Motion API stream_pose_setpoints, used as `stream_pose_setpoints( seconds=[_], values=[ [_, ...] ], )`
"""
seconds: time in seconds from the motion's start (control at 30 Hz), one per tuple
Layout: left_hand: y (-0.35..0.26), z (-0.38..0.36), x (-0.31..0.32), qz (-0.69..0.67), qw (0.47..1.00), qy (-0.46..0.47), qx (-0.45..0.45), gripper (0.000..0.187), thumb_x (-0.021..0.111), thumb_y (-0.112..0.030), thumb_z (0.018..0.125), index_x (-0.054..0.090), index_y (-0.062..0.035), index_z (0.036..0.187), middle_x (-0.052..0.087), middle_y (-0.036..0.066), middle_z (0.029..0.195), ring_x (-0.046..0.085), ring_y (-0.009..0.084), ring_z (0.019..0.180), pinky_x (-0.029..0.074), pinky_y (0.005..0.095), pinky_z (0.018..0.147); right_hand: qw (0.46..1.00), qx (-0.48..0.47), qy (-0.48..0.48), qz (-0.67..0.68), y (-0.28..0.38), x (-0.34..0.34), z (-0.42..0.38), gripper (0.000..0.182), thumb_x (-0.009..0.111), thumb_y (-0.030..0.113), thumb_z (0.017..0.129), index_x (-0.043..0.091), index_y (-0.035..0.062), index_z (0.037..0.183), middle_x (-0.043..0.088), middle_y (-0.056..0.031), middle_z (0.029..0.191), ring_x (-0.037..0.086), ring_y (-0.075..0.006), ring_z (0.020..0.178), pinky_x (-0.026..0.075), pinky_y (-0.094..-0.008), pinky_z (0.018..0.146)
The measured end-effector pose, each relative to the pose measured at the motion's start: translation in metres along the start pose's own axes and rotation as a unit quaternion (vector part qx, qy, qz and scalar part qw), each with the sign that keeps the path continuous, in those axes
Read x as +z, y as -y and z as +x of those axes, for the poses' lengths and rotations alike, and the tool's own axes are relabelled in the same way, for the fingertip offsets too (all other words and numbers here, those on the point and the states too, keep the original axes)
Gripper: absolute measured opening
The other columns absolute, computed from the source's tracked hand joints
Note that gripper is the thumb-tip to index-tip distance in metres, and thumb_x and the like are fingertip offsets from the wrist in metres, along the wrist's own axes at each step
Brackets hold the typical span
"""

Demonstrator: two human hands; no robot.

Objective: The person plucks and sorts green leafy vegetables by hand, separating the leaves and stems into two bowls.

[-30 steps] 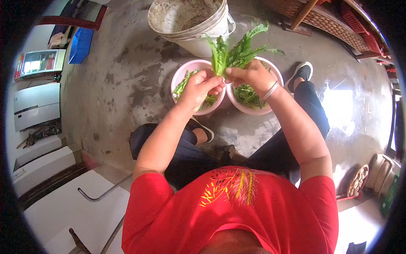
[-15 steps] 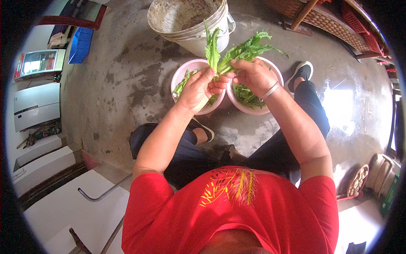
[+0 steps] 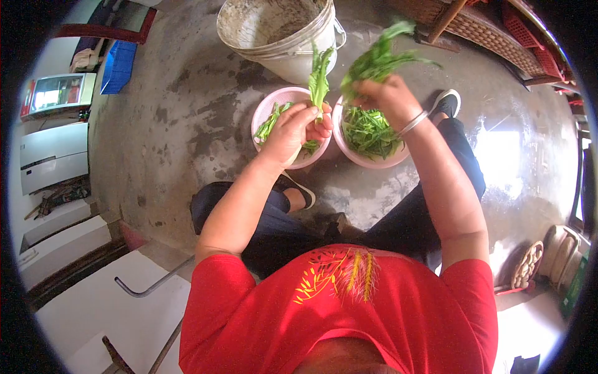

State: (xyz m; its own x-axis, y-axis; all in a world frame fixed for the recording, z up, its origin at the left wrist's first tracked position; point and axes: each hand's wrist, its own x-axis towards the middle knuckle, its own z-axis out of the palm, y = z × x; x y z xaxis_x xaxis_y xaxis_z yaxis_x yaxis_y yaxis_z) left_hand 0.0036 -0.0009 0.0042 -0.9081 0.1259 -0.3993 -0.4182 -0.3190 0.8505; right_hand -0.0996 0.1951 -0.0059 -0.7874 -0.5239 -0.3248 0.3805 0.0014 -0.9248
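Between the thumb and fingers of my left hand (image 3: 293, 129), a small leafy green stalk (image 3: 319, 81) stands upright above the left pink basket (image 3: 256, 118). My right hand (image 3: 389, 100) grips a larger bunch of leafy greens (image 3: 374, 62), blurred by motion, over the far side of the right pink basket (image 3: 398, 157). Loose green leaves (image 3: 372, 134) fill much of that right basket. The left basket holds some greens (image 3: 269, 124) too, partly hidden by my left hand.
A dirty white bucket (image 3: 293, 62) stands just beyond the baskets. My feet (image 3: 445, 103) are on either side on the stained concrete floor (image 3: 168, 137). A blue crate (image 3: 118, 65) lies at the far left, and woven furniture (image 3: 479, 37) at the far right.
My hands have moved apart. The greens that were held together are now separate: the small stalk stays in my left hand, while my right hand has swung away with the larger bunch.
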Motion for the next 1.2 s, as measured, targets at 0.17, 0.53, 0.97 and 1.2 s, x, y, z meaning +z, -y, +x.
stream_pose_setpoints(
  seconds=[0.17,0.53,0.97,1.2],
  values=[
    [0.005,0.001,0.003,0.196,0.979,-0.012,0.062,0.019,0.048,-0.020,0.091,0.056,-0.0033,0.093,0.059,0.003,0.079,0.056,0.0092,0.069,0.046,0.0229,0.065,0.997,-0.029,0.061,-0.045,-0.009,0.021,-0.006,0.025,0.068,0.024,0.076,0.064,0.0011,0.086,0.063,-0.0050,0.070,0.057,-0.0110,0.058,0.045,-0.0223,0.052],
    [0.005,0.001,0.003,0.010,1.000,0.000,0.029,0.023,0.046,-0.022,0.093,0.054,-0.0021,0.101,0.061,0.006,0.085,0.059,0.0112,0.073,0.048,0.0232,0.066,0.991,0.014,0.023,0.132,-0.011,0.030,-0.008,0.017,0.063,0.014,0.079,0.063,0.0003,0.088,0.064,-0.0066,0.075,0.059,-0.0128,0.060,0.048,-0.0246,0.054],
    [0.007,-0.002,0.001,0.069,0.996,0.047,-0.005,0.027,0.039,-0.027,0.091,0.054,-0.0048,0.087,0.055,0.004,0.073,0.052,0.0109,0.064,0.043,0.0232,0.060,0.988,0.039,0.105,0.107,-0.009,0.022,-0.005,0.017,0.063,0.012,0.076,0.063,0.0015,0.089,0.063,-0.0040,0.077,0.057,-0.0108,0.057,0.046,-0.0224,0.053],
    [0.017,0.001,-0.004,0.183,0.982,0.045,-0.008,0.024,0.037,-0.024,0.090,0.051,-0.0065,0.080,0.047,-0.001,0.068,0.040,0.0071,0.058,0.034,0.0223,0.053,0.995,-0.028,0.090,-0.034,-0.002,0.027,-0.015,0.023,0.068,0.021,0.077,0.062,0.0022,0.089,0.062,-0.0041,0.074,0.057,-0.0114,0.062,0.046,-0.0237,0.055]
  ],
)
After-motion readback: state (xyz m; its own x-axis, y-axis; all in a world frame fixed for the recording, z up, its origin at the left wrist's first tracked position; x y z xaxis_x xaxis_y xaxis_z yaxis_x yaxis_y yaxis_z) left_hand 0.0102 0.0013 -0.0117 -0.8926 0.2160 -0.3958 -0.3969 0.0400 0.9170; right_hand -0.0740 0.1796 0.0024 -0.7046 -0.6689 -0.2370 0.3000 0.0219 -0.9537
